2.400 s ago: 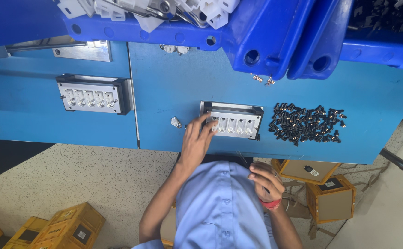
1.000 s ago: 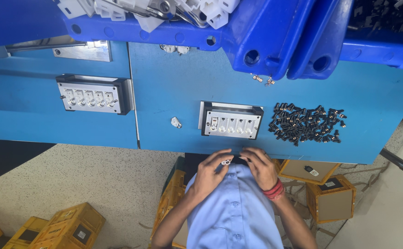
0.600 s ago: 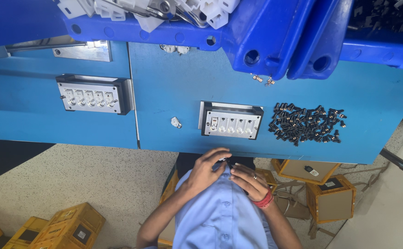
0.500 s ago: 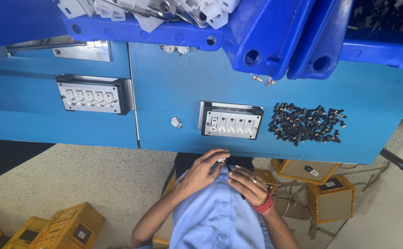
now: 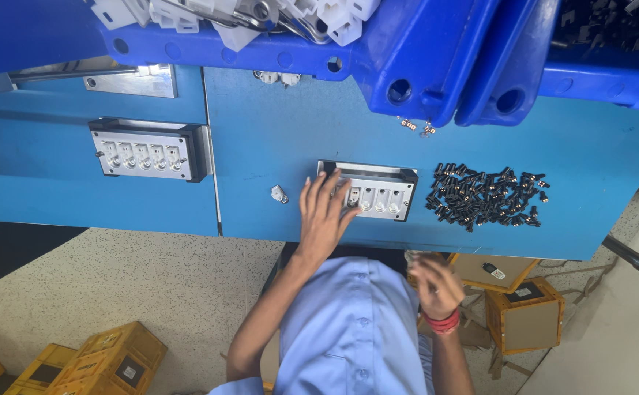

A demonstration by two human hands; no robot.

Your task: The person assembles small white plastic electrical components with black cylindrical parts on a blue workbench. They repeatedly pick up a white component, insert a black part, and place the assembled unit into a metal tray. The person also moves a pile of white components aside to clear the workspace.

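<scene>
the slotted fixture (image 5: 369,192), long axis lying across the desk (image 5: 261,146), is being covered by the spread left hand (image 5: 324,213); the right hand (image 5: 436,287) is being held curled near the chest

Your left hand (image 5: 324,217) rests on the left end of the fixture block (image 5: 369,192) on the table (image 5: 275,146). At its 3 o'clock lies the pile of small parts (image 5: 486,197); at its 9 o'clock, a single loose piece (image 5: 280,194), then a second fixture (image 5: 146,150). Bins (image 5: 422,51) sit at 12 o'clock. Your right hand (image 5: 436,287) hangs below the table edge, at 5 o'clock.
</scene>
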